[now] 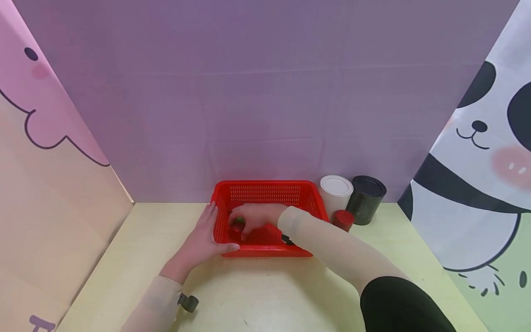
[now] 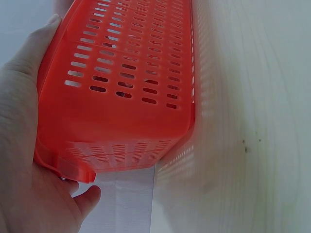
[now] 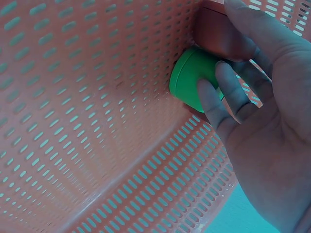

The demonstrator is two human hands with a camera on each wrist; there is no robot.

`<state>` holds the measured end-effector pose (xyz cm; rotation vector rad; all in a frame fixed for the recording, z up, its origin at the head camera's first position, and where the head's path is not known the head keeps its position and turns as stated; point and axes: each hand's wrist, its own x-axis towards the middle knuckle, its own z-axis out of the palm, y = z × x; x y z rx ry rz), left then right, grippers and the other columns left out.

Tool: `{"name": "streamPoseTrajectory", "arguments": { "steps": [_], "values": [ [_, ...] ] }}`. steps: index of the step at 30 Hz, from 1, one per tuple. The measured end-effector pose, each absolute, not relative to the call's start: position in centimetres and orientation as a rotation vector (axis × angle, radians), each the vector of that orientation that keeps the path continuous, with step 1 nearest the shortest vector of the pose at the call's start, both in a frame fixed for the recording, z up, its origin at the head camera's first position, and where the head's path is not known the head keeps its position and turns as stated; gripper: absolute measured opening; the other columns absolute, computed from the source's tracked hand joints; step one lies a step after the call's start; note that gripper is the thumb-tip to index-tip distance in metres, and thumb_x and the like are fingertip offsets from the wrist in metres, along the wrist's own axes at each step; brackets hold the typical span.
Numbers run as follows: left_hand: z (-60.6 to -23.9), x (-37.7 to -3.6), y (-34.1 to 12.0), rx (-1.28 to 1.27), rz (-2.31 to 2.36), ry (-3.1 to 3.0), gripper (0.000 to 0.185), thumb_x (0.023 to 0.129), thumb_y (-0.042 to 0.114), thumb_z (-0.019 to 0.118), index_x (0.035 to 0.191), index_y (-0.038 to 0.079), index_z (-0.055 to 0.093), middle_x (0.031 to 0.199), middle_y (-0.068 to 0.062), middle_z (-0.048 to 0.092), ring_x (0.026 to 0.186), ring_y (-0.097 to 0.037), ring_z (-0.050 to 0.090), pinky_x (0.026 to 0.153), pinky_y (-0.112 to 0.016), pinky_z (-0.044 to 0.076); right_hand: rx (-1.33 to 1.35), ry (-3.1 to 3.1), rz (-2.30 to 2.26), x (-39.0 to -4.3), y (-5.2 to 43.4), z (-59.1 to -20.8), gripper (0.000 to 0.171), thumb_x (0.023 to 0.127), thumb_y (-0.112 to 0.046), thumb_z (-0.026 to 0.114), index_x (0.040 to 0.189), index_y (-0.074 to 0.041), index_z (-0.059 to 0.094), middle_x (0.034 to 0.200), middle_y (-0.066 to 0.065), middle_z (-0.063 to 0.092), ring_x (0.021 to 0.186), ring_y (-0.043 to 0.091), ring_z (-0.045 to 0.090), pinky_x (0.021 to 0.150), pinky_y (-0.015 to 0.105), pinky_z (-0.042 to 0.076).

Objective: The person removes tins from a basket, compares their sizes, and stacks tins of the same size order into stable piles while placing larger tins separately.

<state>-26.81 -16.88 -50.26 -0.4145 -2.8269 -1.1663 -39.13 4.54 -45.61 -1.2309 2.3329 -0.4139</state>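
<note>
Contents of the red basket (image 1: pixel 267 252) are disclosed best by the right wrist view, where a green container (image 3: pixel 187 80) and a dark red container (image 3: pixel 216 33) are seen side by side against the slotted wall. In the head view, these are mostly covered by the right hand (image 1: pixel 255 216), and only a patch of red with a spot of green is left visible at the basket's left end. The fingers of that hand are bent, with two fingertips laid at the green container and the thumb along the red one; whether either is firmly held cannot be told.

The basket's near left corner is spanned by the left hand (image 1: pixel 202 240), its thumb stretched over the near rim and its fingers extended along the left side. By the left wrist view, the outer face of the slotted walls is shown, along with dark specks (image 2: pixel 245 149) on the bench (image 1: pixel 265 299).

Only in the head view are a white can (image 1: pixel 335 193), a black can (image 1: pixel 367 200) and a small red-topped container (image 1: pixel 343 220) shown, grouped just right of the basket.
</note>
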Motion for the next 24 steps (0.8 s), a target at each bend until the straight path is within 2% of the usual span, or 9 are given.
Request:
{"name": "streamPoseTrajectory", "arguments": {
  "steps": [16,24],
  "values": [
    [-50.25,-26.71,-16.92,-0.402,-1.170,-2.835,0.141,0.077,0.055,0.098,0.179,0.011,0.011,0.186,-0.009,0.008,0.169,-0.037,0.011,0.105,-0.059,0.060,-1.248,2.305,-0.463,-39.36,4.76,-45.48,0.061,0.083,-0.024,0.101,0.138,-0.021,0.074,0.120,-0.015,0.070,0.106,0.012,0.067,0.093,0.024,0.061],
    [-50.06,-26.62,-16.81,-0.380,-1.162,-2.840,0.141,0.076,0.049,0.100,0.179,0.011,0.012,0.186,-0.009,0.008,0.169,-0.038,0.011,0.104,-0.059,0.060,-1.249,2.299,-0.518,-39.49,5.22,-44.70,0.061,0.085,-0.020,0.099,0.139,-0.022,0.071,0.124,-0.013,0.068,0.109,0.013,0.067,0.093,0.022,0.061]
  ]
}}
